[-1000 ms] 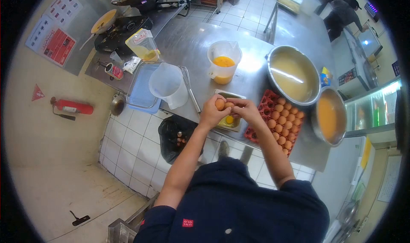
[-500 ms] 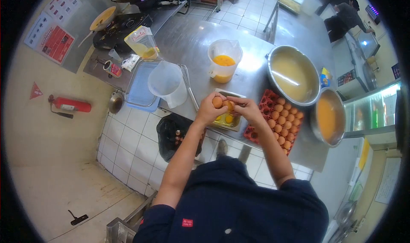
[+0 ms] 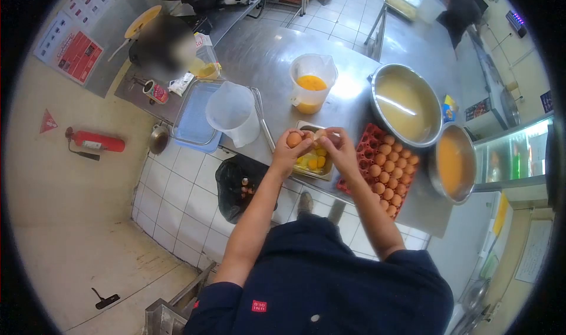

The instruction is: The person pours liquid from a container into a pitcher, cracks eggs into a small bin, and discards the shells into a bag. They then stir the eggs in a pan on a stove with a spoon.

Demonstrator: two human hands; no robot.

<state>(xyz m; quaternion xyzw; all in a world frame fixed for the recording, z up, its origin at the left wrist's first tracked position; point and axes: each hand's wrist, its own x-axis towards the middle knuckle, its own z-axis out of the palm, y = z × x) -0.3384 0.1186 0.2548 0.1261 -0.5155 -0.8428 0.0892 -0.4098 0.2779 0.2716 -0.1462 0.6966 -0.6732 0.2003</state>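
Your left hand (image 3: 285, 156) is curling around a whole, oval brown egg (image 3: 294, 139). Your right hand (image 3: 343, 149) is pinching a cracked, pale-brown eggshell (image 3: 321, 133); whether your left thumb is touching it also, I cannot tell. You are holding both above the rectangular steel pan (image 3: 329, 170), probably because the shell may be dripping. Inside it, several raw yellow yolks (image 3: 320, 162) are lying. At four o'clock from your hands, the red egg tray (image 3: 367, 133) is holding rows of brown eggs (image 3: 389, 165), seemingly for easy reach. At two o'clock, a large round steel bowl (image 3: 375, 102) is containing pale yellow liquid; at three o'clock, a second steel bowl (image 3: 467, 140) is containing orange liquid. At twelve o'clock, a translucent plastic jug (image 3: 311, 65) with orange-yellow liquid is standing on the steel desk (image 3: 259, 46). At eight o'clock, a black plastic bag (image 3: 231, 179) is holding broken shells (image 3: 245, 189), apparently placed near for discarding.
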